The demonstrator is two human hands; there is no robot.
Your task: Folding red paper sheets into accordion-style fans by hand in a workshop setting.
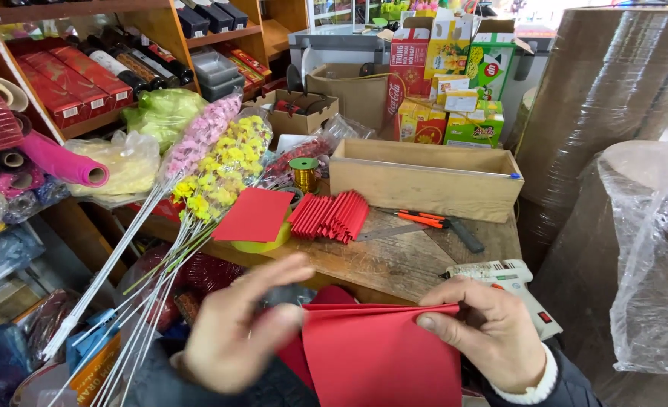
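I hold a folded sheet of red paper (pixel 379 350) low in the view, close to my body. My right hand (pixel 488 332) pinches its upper right edge between thumb and fingers. My left hand (pixel 236 324), blurred, has its fingers on the sheet's left side. On the wooden worktable (pixel 402 260) lie a flat red paper square (pixel 255 215) on a yellow tape roll and a row of folded red paper pieces (pixel 332 216).
A white glue gun (pixel 511 283) lies by my right hand. Scissors with orange handles (pixel 424 220) and a wooden box (pixel 424 177) sit further back. Artificial yellow and pink flower stems (pixel 198 188) lean at left. Wrapped rolls (pixel 613 90) stand at right; shelves at left.
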